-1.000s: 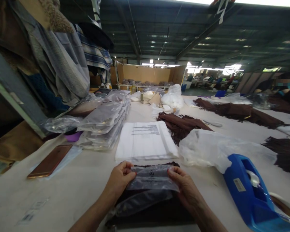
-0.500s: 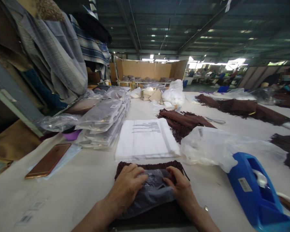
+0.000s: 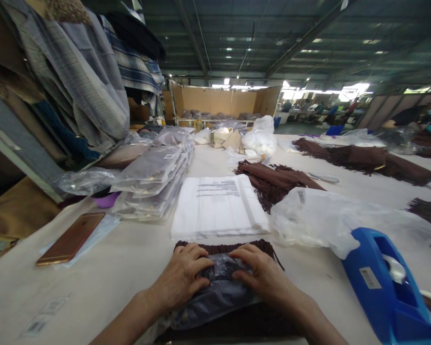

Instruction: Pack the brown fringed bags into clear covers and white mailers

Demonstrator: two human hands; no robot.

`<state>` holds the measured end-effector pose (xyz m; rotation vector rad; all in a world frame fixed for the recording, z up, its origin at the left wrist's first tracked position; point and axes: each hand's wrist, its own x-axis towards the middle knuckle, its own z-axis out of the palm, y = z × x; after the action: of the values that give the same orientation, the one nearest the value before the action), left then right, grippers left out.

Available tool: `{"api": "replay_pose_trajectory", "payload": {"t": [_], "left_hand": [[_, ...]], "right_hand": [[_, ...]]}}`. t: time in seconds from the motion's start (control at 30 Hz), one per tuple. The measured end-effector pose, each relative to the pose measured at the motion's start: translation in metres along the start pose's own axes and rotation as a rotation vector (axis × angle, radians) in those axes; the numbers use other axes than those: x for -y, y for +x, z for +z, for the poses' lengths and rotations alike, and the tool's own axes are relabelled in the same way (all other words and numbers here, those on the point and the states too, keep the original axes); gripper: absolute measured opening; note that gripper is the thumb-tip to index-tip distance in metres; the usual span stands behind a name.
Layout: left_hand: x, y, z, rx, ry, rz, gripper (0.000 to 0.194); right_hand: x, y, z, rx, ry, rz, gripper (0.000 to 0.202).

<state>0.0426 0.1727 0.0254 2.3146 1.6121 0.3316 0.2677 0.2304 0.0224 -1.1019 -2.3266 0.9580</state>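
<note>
A folded dark brown scarf [image 3: 237, 322] with a fringed far edge lies at the table's near side. Across it is a clear plastic bag [image 3: 208, 304], wrinkled and partly bunched up. My left hand [image 3: 182, 274] presses on the bag's left part, its fingers curled over the film. On the right part, my right hand [image 3: 255, 271] has its fingers and thumb bent round the gathered plastic. Small dark printing shows on the film between the two hands. How far the bag encloses the scarf is hidden by my hands.
A stack of flat white bags [image 3: 219, 208] lies just beyond the scarf. Filled clear packets [image 3: 147, 167] and a phone [image 3: 72, 238] are left; a blue tape dispenser [image 3: 380, 287], crumpled plastic [image 3: 309, 218] and brown fringed scarves [image 3: 276, 181] are right. A person [image 3: 413, 115] is far right.
My right hand has moved left, closer to my left hand, over the bag. The plastic between the hands is more bunched, and the left thumb has shifted nearer me.
</note>
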Motion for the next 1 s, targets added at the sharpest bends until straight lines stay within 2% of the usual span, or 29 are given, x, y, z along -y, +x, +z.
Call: {"api": "replay_pose_trajectory", "payload": {"t": [0.1, 0.2, 0.27, 0.4, 0.43, 0.5, 0.57, 0.67, 0.77, 0.87, 0.93, 1.0], "left_hand": [[0.004, -0.001, 0.001, -0.01, -0.043, -0.013, 0.041], [0.006, -0.004, 0.002, -0.034, -0.021, 0.012, 0.034], [0.003, -0.01, 0.004, -0.098, 0.057, 0.043, 0.034], [-0.009, -0.025, 0.019, -0.271, 0.184, 0.169, 0.064], [-0.012, -0.028, 0.026, -0.289, 0.191, 0.197, 0.063], [-0.015, -0.03, 0.042, -0.364, 0.195, 0.237, 0.039], [-0.017, -0.03, 0.056, -0.49, 0.212, 0.291, 0.016], [-0.018, -0.03, 0.062, -0.643, 0.236, 0.396, 0.016], [-0.019, -0.036, 0.049, -0.638, 0.219, 0.424, 0.019], [-0.02, -0.037, 0.033, -0.6, 0.195, 0.295, 0.015], [-0.019, -0.033, 0.032, -0.558, 0.237, 0.239, 0.025], [-0.017, -0.028, 0.038, -0.519, 0.312, 0.241, 0.032]], "right_hand": [[-0.01, -0.001, 0.015, 0.093, 0.028, 0.097, 0.037], [-0.023, -0.004, 0.021, 0.088, 0.088, 0.09, 0.04], [-0.026, -0.005, 0.021, 0.096, 0.105, 0.089, 0.04], [-0.024, -0.004, 0.016, 0.138, 0.134, 0.104, 0.042], [-0.023, -0.003, 0.015, 0.142, 0.136, 0.105, 0.042], [-0.023, -0.002, 0.014, 0.144, 0.14, 0.108, 0.041], [-0.025, -0.001, 0.014, 0.149, 0.15, 0.113, 0.04], [-0.028, -0.001, 0.015, 0.16, 0.172, 0.095, 0.038], [-0.03, -0.002, 0.016, 0.15, 0.181, 0.073, 0.039], [-0.03, -0.004, 0.016, 0.128, 0.197, 0.064, 0.034], [-0.03, -0.005, 0.017, 0.126, 0.207, 0.067, 0.03], [-0.03, -0.005, 0.018, 0.108, 0.215, 0.1, 0.038]]}}
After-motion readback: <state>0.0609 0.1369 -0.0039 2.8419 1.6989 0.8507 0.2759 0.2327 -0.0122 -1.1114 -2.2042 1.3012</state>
